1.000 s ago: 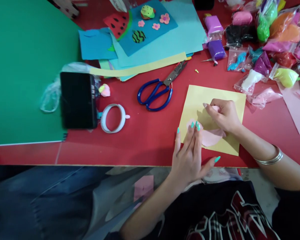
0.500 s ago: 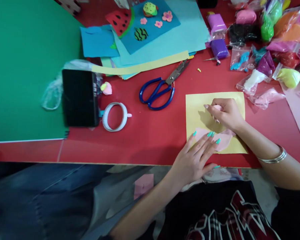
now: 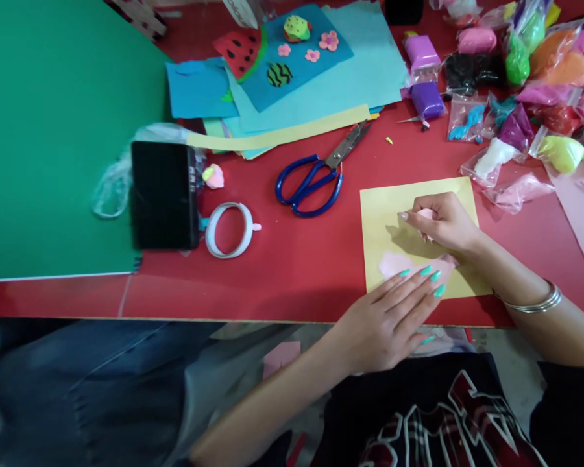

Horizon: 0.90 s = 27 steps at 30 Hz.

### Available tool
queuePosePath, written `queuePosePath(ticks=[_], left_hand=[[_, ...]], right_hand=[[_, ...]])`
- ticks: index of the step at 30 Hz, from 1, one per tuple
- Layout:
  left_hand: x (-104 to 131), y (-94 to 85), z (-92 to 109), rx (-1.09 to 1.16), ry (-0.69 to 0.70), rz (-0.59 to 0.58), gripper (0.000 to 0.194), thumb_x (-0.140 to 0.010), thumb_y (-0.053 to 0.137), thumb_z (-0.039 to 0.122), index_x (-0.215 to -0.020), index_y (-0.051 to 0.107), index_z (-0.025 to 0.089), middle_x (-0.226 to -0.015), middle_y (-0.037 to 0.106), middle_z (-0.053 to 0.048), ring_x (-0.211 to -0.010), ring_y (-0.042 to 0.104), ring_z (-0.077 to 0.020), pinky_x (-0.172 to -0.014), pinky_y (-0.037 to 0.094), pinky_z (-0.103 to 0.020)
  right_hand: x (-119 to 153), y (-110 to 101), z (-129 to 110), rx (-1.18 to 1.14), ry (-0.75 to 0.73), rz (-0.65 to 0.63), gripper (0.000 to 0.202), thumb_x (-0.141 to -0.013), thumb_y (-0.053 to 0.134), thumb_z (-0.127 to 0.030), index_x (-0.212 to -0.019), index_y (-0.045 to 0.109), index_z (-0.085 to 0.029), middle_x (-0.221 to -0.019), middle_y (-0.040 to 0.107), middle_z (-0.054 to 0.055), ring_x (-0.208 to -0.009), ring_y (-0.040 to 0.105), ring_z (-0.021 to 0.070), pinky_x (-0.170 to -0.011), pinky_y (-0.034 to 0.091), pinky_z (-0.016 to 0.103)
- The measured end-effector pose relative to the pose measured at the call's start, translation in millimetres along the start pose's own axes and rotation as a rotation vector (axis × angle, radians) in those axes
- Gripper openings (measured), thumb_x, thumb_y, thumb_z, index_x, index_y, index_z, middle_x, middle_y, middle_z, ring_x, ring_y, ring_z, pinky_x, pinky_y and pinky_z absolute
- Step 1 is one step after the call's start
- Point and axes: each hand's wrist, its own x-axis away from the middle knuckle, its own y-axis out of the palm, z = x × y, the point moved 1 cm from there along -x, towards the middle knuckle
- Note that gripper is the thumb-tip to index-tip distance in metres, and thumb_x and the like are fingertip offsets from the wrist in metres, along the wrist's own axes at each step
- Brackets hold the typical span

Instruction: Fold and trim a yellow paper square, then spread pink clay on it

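Observation:
A yellow sheet (image 3: 377, 217) lies on the red table (image 3: 292, 272). Along its lower part is a thin, flattened patch of pink clay (image 3: 393, 264). My left hand (image 3: 389, 318) rests on this patch with fingers stretched out flat, covering much of it. My right hand (image 3: 448, 222) is closed around a lump of pink clay (image 3: 426, 216), some of which shows between the fingers. It is over the middle of the sheet, just above the patch.
Blue-handled scissors (image 3: 311, 185) lie left of the sheet, beside a white tape ring (image 3: 230, 230) and a black box (image 3: 164, 194). Bagged colored clay (image 3: 562, 65) crowds the right back. Blue sheets with clay shapes (image 3: 316, 78) and a green board (image 3: 68, 143) lie farther left.
My left hand has slid right across the pink patch, uncovering its left end. My right hand stays closed in nearly the same place. The whole view has shifted slightly.

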Motion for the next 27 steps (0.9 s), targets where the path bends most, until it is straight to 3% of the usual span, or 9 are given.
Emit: queuePosePath(ticks=[5, 8, 11, 15, 19, 27], left_hand=[[-2.4, 18.9, -4.3, -0.001, 0.009, -0.101, 0.066, -0.099, 0.022, 0.056, -0.137, 0.048, 0.009, -0.143, 0.052, -0.011, -0.136, 0.044, -0.0215, -0.119, 0.021, -0.043], [7.3, 19.2, -2.6, -0.039, -0.066, -0.103, 0.071, -0.097, 0.021, 0.061, -0.136, 0.05, 0.01, -0.14, 0.055, -0.012, -0.136, 0.044, -0.021, -0.122, 0.005, -0.046], [14.8, 15.6, 4.4, -0.076, -0.15, -0.069, 0.073, -0.096, 0.023, 0.063, -0.135, 0.051, 0.008, -0.138, 0.056, -0.013, -0.136, 0.044, -0.0217, -0.121, -0.002, -0.047], [18.3, 12.8, 15.3, -0.139, -0.305, -0.03, 0.085, -0.091, 0.024, 0.069, -0.136, 0.049, 0.001, -0.139, 0.054, -0.018, -0.141, 0.038, -0.0246, -0.122, 0.0, -0.045], [18.9, 10.1, 22.0, -0.193, -0.374, -0.005, 0.092, -0.089, 0.022, 0.071, -0.137, 0.045, -0.003, -0.137, 0.055, -0.02, -0.145, 0.028, -0.0243, -0.122, -0.002, -0.045], [22.6, 4.6, 19.8, -0.194, -0.408, 0.034, 0.092, -0.089, 0.029, 0.071, -0.14, 0.041, -0.004, -0.131, 0.059, -0.025, -0.123, 0.057, -0.0304, -0.121, 0.003, -0.046]], right_hand=[[0.8, -0.2, -0.4, 0.061, -0.038, -0.003, 0.036, -0.08, 0.056, -0.039, -0.053, 0.048, -0.018, -0.047, 0.039, -0.005, -0.049, 0.032, 0.0074, -0.052, 0.027, 0.025], [1.2, 0.1, 0.4, 0.094, -0.057, -0.003, 0.035, -0.08, 0.055, -0.038, -0.053, 0.046, -0.018, -0.047, 0.037, -0.006, -0.049, 0.03, 0.007, -0.053, 0.027, 0.025], [1.8, 0.7, 1.8, 0.122, -0.051, 0.014, 0.034, -0.081, 0.054, -0.039, -0.055, 0.049, -0.018, -0.046, 0.038, -0.006, -0.048, 0.03, 0.0072, -0.053, 0.027, 0.026], [2.1, 1.4, 2.6, 0.152, -0.02, 0.04, 0.033, -0.082, 0.054, -0.04, -0.057, 0.05, -0.018, -0.047, 0.041, -0.005, -0.049, 0.033, 0.0079, -0.053, 0.028, 0.026], [2.3, 1.3, 0.8, 0.154, 0.0, 0.054, 0.035, -0.082, 0.054, -0.041, -0.056, 0.049, -0.018, -0.047, 0.042, -0.004, -0.048, 0.034, 0.0082, -0.053, 0.029, 0.026], [3.8, 1.4, -3.1, 0.124, 0.018, 0.079, 0.05, -0.082, 0.056, -0.06, -0.054, 0.048, -0.019, -0.046, 0.041, -0.004, -0.049, 0.033, 0.0084, -0.053, 0.027, 0.027]])
